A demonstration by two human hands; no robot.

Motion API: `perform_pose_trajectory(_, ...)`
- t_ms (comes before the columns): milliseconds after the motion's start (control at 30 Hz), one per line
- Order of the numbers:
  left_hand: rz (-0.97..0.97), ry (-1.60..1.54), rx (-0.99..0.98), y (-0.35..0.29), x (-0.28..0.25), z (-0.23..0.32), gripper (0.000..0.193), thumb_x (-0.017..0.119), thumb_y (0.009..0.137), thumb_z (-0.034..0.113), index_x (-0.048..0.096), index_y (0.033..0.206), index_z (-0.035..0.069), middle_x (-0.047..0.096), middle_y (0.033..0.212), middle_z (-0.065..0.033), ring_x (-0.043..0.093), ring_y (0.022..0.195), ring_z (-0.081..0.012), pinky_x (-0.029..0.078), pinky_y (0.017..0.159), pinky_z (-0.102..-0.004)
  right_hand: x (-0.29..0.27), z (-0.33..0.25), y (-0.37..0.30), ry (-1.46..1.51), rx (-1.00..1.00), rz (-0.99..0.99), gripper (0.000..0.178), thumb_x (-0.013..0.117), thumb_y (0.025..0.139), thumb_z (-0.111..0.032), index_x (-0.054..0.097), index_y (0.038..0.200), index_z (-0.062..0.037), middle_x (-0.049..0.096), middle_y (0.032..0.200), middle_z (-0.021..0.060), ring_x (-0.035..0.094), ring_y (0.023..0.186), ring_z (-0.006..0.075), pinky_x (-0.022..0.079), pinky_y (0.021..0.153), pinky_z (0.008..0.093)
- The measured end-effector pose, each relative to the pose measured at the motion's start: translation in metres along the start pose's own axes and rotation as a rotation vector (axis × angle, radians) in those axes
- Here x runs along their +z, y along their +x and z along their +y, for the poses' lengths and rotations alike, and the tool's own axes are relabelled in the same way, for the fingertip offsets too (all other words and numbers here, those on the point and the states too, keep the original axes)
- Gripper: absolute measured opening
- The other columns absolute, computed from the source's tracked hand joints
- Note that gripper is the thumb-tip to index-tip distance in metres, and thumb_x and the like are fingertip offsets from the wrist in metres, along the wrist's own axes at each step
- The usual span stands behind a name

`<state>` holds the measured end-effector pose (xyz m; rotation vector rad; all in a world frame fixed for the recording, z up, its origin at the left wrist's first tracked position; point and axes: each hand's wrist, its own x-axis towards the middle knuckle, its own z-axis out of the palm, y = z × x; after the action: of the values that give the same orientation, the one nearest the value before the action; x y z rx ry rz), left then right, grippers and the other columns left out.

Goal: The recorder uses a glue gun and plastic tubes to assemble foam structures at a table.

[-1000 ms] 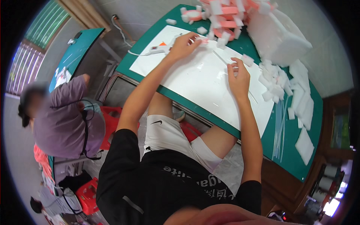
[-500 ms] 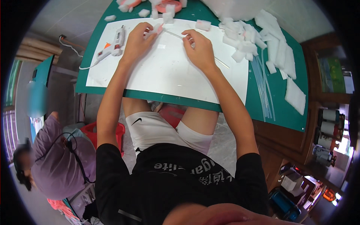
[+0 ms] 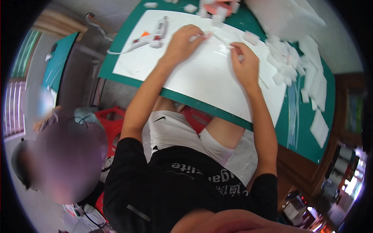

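My left hand [image 3: 185, 43] is over the far middle of a white board [image 3: 186, 83]. Its thumb and fingers close around a small pinkish-white piece [image 3: 208, 37], too small and blurred to name surely. A thin translucent stick [image 3: 221, 40] runs from beside that piece to my right hand [image 3: 246, 64], which pinches it between thumb and fingers. The stick's other end [image 3: 263, 82] shows past my right wrist. Left of my left hand, a white glue gun [image 3: 158, 33] with an orange part lies on the board, its cord trailing off the left edge.
White foam pieces [image 3: 285, 64] are heaped right of the board on a green table mat [image 3: 311, 143]. Several clear sticks [image 3: 293, 116] lie nearer. A pink ring-shaped object [image 3: 219, 7] stands at the far edge. Another person [image 3: 70, 155] sits at left, near a red stool [image 3: 112, 124].
The whole view has swung, shifting the table rightward in it. Both hands keep nearly the same places over the board, with the stick still between them. The person at left has moved.
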<state>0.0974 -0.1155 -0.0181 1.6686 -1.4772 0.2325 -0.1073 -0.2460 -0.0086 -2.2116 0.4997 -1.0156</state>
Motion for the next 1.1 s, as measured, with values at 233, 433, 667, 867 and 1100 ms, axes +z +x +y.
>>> perform_pose_trajectory(233, 0.044, -0.039, 0.025, 0.001, -0.004, 0.003, 0.012, 0.069, 0.089, 0.015, 0.071, 0.093, 0.003, 0.069, 0.092, -0.0129, 0.064, 0.091, -0.0324, 0.052, 0.083, -0.0421, -0.001, -0.008, 0.000, -0.032, 0.070, -0.046, 0.014, 0.064, 0.094, -0.007, 0.071, 0.105, -0.0021, 0.072, 0.090, 0.0126, 0.069, 0.078, 0.0204, 0.051, 0.062, 0.0297)
perform_pose_trajectory(433, 0.019, -0.040, -0.077, -0.001, -0.006, 0.006, 0.010, 0.066, 0.093, 0.011, 0.069, 0.097, 0.002, 0.069, 0.091, -0.0145, 0.065, 0.090, -0.0342, 0.052, 0.082, -0.0425, 0.000, -0.009, -0.002, -0.037, 0.089, -0.080, 0.015, 0.064, 0.095, -0.008, 0.072, 0.106, -0.0024, 0.073, 0.091, 0.0108, 0.069, 0.080, 0.0179, 0.050, 0.061, 0.0277)
perform_pose_trajectory(667, 0.029, -0.070, -0.016, -0.003, -0.003, 0.002, 0.011, 0.066, 0.093, 0.012, 0.070, 0.097, 0.002, 0.069, 0.096, -0.0142, 0.064, 0.095, -0.0343, 0.051, 0.086, -0.0419, 0.001, -0.011, -0.003, -0.079, 0.094, -0.108, 0.016, 0.064, 0.096, -0.010, 0.072, 0.107, -0.0030, 0.074, 0.094, 0.0084, 0.068, 0.081, 0.0162, 0.049, 0.061, 0.0257)
perform_pose_trajectory(867, 0.000, -0.090, -0.103, -0.004, -0.003, 0.002, 0.012, 0.066, 0.094, 0.016, 0.069, 0.097, 0.004, 0.070, 0.092, -0.0140, 0.066, 0.092, -0.0341, 0.052, 0.083, -0.0429, 0.002, -0.015, -0.004, -0.082, 0.119, -0.146, 0.016, 0.063, 0.096, -0.011, 0.072, 0.107, -0.0036, 0.074, 0.095, 0.0074, 0.068, 0.083, 0.0160, 0.047, 0.061, 0.0253)
perform_pose_trajectory(1100, 0.053, 0.073, -0.065, -0.007, -0.002, -0.002, 0.022, 0.068, 0.094, 0.027, 0.066, 0.086, 0.007, 0.065, 0.075, -0.0143, 0.065, 0.076, -0.0358, 0.050, 0.071, -0.0459, 0.003, -0.013, -0.006, -0.077, 0.126, -0.171, 0.016, 0.062, 0.097, -0.012, 0.072, 0.107, -0.0037, 0.073, 0.095, 0.0070, 0.067, 0.084, 0.0152, 0.046, 0.061, 0.0255)
